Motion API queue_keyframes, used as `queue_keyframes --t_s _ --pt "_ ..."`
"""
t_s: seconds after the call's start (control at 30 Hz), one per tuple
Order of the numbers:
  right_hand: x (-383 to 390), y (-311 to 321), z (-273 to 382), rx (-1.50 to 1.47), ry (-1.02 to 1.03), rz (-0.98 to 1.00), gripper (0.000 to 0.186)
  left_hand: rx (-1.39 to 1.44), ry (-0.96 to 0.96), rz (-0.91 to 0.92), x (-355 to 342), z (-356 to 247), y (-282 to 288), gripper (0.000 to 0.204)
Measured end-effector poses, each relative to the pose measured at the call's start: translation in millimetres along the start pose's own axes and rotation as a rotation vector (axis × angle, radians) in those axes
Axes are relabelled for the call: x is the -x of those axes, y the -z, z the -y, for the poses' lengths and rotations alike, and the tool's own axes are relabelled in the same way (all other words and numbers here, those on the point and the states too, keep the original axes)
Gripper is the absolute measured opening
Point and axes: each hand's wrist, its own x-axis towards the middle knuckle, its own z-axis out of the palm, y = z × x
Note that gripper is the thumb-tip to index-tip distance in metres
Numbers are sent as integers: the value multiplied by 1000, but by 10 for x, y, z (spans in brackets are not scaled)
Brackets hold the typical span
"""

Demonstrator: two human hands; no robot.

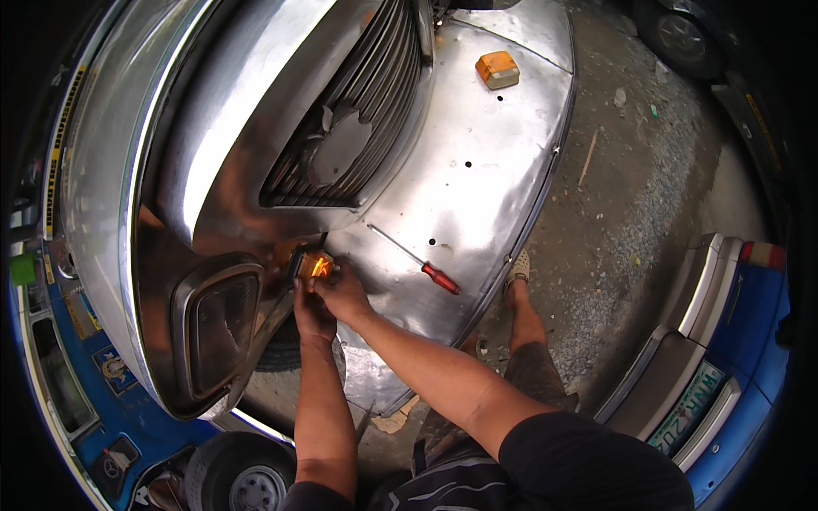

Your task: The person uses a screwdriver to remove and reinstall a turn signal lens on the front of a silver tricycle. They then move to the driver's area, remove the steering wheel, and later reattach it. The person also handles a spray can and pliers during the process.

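The person's left grip [313, 313] and right grip [348, 296] are close together, and both are closed on a small amber lamp [320, 266]. The lamp is at the fingertips, at the far end of both grips. The left grip is at its lower left, and the right grip is at its right side. Part of it looks bright orange. The lamp is by the front of a shiny silver vehicle [247, 119], near the square headlight [221, 328]. A red-handled screwdriver [440, 278] lies on the wide silver bumper [503, 170], to the right of the right grip. Farther up the bumper sits an orange lamp with a pale side [498, 70], well apart from both grips.
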Motion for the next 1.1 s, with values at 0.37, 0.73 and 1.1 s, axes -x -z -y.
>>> queue_keyframes --t_s 0.37,0.73,1.1 --pt "18 -68 99 145 45 -112 94 1 -49 -80 21 84 -99 76" --pt "-58 -98 -47 105 173 -88 93 -13 -71 -165 97 147 -103 77" --pt "153 75 331 -89 -169 107 96 160 41 14 7 161 270 72"
